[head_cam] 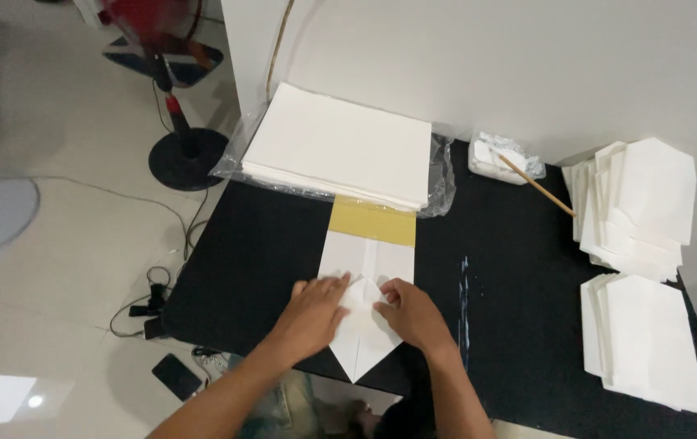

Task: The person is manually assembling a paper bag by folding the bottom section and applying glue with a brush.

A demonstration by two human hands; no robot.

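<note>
Folded white paper [367,321] with a pointed bottom sits at the near edge of the black desk [511,309]. Both hands press flat on it, left hand [313,313] and right hand [413,313], fingers spread. Just behind it: yellow sheet [373,219], then a paper stack [340,146].

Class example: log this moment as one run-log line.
left hand: flat on folded white paper | right hand: pressing same paper | table: black
</note>
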